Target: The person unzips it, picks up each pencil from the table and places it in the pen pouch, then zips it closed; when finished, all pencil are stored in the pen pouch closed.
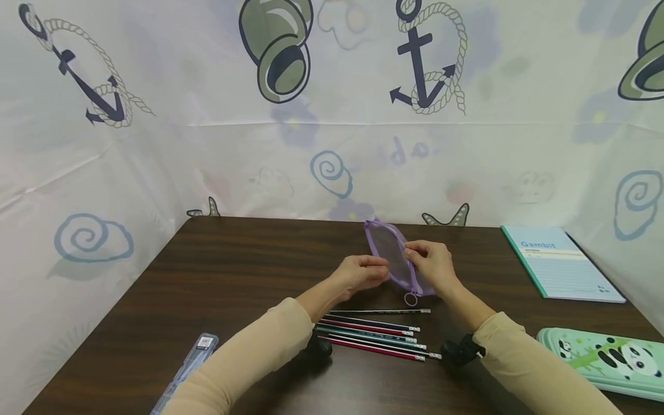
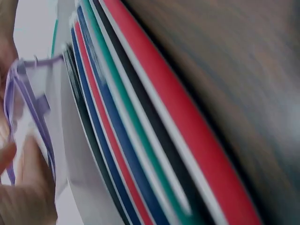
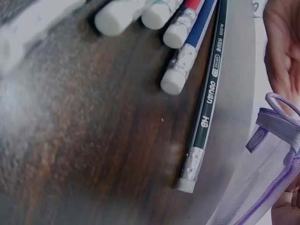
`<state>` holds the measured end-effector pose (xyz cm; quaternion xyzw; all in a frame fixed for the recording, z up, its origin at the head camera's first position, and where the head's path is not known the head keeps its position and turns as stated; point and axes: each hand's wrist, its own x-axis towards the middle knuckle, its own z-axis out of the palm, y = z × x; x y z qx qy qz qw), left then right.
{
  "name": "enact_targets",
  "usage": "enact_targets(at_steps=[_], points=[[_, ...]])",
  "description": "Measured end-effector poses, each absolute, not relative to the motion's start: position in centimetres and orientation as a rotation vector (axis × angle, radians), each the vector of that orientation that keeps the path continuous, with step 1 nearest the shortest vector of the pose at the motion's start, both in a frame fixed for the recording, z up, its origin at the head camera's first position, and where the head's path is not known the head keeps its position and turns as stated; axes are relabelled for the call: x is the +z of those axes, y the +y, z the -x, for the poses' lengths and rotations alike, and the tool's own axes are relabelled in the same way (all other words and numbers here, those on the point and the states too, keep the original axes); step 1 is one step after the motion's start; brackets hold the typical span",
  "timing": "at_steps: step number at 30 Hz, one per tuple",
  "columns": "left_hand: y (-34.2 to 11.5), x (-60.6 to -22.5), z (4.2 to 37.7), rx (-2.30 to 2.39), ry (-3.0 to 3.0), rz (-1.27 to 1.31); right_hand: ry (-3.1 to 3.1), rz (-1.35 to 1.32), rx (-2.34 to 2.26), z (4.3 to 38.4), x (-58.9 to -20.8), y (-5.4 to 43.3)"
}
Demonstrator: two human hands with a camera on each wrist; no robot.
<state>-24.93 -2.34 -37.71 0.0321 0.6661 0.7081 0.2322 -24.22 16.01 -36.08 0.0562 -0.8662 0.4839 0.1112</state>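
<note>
A purple mesh pencil pouch (image 1: 396, 259) is held up over the far middle of the table, its ring zipper pull (image 1: 411, 299) hanging at the near end. My right hand (image 1: 433, 268) pinches the pouch's right edge between thumb and fingers. On the other side, my left hand (image 1: 358, 275) has its fingertips right at the pouch's left edge. A gap shows between its thumb and fingers in the left wrist view. Just nearer than the pouch lie several pencils (image 1: 373, 334), in red, blue, green and black, their white erasers pointing right. One black pencil (image 3: 206, 108) lies apart, farthest back.
A light-blue notebook (image 1: 565, 262) lies at the back right. Below it, near the right edge, sits a green panda pencil case (image 1: 607, 360). A clear plastic case (image 1: 192, 366) lies at the front left, partly behind my left sleeve. A patterned curtain (image 1: 363, 144) surrounds the table.
</note>
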Motion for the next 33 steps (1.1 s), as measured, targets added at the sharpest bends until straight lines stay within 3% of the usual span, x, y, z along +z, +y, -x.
enact_targets(at_steps=[8, 33], points=[[-5.2, -38.2, 24.4, 1.358, 2.03, -0.376, -2.552, -0.124, 1.418, 24.3, -36.1, 16.3], [-5.9, -36.3, 24.3, 0.59, 2.455, -1.046, -2.536, -0.107, 1.473, 24.5, -36.2, 17.2]])
